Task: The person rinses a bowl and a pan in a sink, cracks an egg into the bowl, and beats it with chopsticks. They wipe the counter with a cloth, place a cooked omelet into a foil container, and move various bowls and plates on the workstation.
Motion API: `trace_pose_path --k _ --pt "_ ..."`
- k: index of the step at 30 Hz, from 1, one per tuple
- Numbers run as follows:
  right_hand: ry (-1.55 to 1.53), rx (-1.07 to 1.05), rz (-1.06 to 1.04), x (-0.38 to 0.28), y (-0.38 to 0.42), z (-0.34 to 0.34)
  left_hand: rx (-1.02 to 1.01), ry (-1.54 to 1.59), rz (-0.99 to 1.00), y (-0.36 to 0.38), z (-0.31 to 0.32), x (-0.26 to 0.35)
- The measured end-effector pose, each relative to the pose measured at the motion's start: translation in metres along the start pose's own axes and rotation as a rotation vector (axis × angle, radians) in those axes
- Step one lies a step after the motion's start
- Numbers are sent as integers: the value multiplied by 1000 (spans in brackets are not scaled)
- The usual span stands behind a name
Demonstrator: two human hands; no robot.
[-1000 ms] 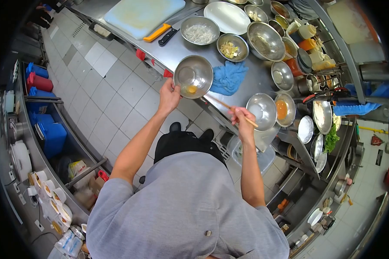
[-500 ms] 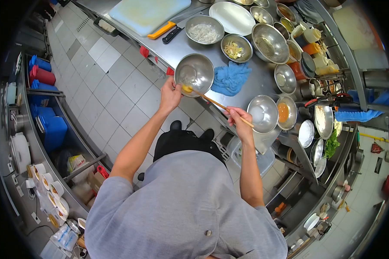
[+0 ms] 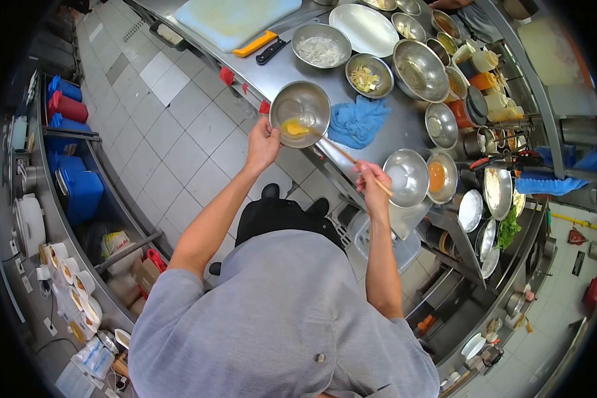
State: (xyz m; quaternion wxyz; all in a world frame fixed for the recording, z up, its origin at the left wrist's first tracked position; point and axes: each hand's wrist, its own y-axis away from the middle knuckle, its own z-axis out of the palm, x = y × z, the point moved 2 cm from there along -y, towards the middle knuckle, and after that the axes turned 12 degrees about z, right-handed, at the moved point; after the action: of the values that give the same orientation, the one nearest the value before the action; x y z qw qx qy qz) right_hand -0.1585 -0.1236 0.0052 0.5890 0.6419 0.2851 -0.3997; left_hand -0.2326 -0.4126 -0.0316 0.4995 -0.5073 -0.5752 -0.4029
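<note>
My left hand (image 3: 263, 144) grips the near-left rim of a steel mixing bowl (image 3: 312, 93), tilted at the table's edge. Yellow egg (image 3: 293, 127) pools low in this bowl, with clearer liquid beside it. Wooden chopsticks (image 3: 339, 150) are pinched in my right hand (image 3: 373, 182), their tips dipping into the bowl near the egg. A crumpled blue cloth (image 3: 357, 122) lies to the bowl's right. Close beyond my right hand sit a bare steel bowl (image 3: 404, 174) and a bowl of orange liquid (image 3: 437, 176).
A cutting board (image 3: 239, 23), a yellow-handled knife (image 3: 255, 44) and a black-handled knife (image 3: 270, 52) lie at the table's far left. Bowls of white strips (image 3: 320, 49) and chopped pieces (image 3: 364, 77) stand behind the cloth. Another person (image 3: 474, 21) is at the far side.
The egg now shows as a larger yellow pool in the bowl. My right hand and the chopsticks have shifted slightly right, while my left hand keeps its hold. The view has moved a little.
</note>
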Motion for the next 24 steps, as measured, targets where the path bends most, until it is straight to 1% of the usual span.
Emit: trace_pose_path --k 3,6,9,12,15,18,21,24 --pt "-93 -130 7 5 1 -4 -2 -3 8 -2 -1 -1" --pt "9 -68 69 3 -1 -1 9 3 9 1 0 -1" --pt "-189 -138 13 7 1 -3 3 -20 3 -1 -2 -1" --pt "-15 -98 74 8 -2 2 -10 -24 -23 1 -3 2" --pt "-220 -111 24 13 -3 -3 -13 -16 -28 1 -5 11" --pt "-14 -121 86 7 2 2 -12 10 -22 2 -4 7" --pt "-188 -41 -7 2 4 2 7 57 -1 1 -4 -1" --pt "27 -140 69 0 2 2 2 54 -32 0 -5 9"
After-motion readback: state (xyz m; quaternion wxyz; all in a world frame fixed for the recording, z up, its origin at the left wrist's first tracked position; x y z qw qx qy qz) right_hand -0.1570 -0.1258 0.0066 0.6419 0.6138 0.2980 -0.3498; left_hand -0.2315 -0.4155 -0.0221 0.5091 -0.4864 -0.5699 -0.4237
